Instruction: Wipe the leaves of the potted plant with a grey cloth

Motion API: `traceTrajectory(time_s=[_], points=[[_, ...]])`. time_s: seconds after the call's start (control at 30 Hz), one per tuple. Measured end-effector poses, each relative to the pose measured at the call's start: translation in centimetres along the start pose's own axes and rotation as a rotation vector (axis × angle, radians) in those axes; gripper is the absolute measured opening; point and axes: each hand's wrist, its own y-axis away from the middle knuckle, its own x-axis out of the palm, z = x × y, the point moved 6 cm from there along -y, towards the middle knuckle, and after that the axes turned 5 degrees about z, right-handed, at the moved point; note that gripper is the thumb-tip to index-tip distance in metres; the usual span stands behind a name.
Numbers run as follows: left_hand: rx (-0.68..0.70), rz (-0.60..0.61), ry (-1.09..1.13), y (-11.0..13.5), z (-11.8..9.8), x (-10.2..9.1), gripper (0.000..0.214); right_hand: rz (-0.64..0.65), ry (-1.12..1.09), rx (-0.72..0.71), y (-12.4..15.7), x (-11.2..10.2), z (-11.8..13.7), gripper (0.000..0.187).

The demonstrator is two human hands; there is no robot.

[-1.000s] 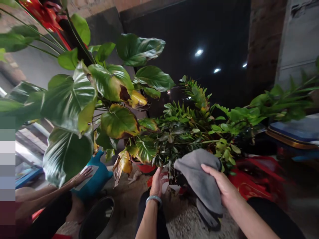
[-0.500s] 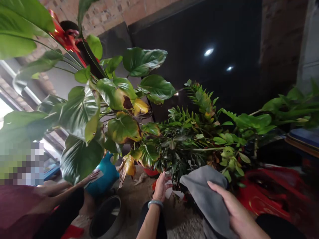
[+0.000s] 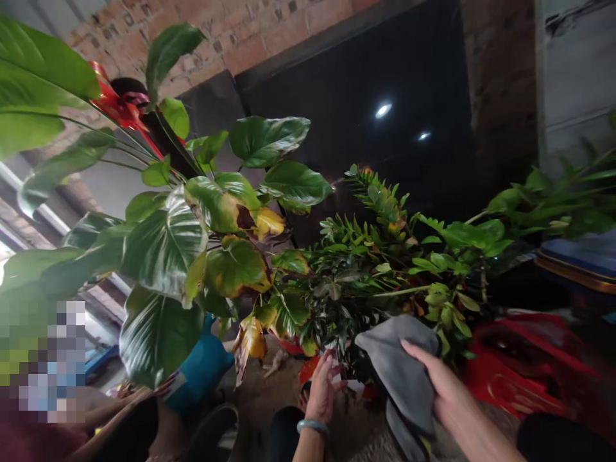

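Observation:
My right hand (image 3: 440, 382) grips a grey cloth (image 3: 397, 356), which drapes down in folds below the fingers. My left hand (image 3: 323, 390), with a pale bangle on the wrist, reaches up to the lower edge of a dark small-leaved potted plant (image 3: 344, 301). Its fingers are spread and nothing shows in them; whether the fingertips touch the leaves I cannot tell. To the left of that plant hangs a large-leaved plant (image 3: 163, 250) with some yellow, brown-edged leaves, one of them a withered leaf (image 3: 251, 343).
At the left a co-worker's arm (image 3: 113, 407) lies by a blue rounded object (image 3: 205, 366). A dark bucket (image 3: 216, 433) stands on the floor between us. Red plastic bags (image 3: 520, 366) lie at the right. Behind the plants leans a glossy black panel (image 3: 385, 64) against a brick wall (image 3: 269, 38).
The view has shifted, so the plants sit a little lower and further left. My left hand appears slightly right and lower, still beside the foliage. My right hand keeps the cloth.

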Motion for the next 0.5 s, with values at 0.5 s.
traceTrajectory(time_s=[0.5], points=[[-0.056,0.077,0.179,-0.1,0.7,4.5,0.042,-0.038,-0.088,0.132,1.1,2.5,-0.3,0.006]])
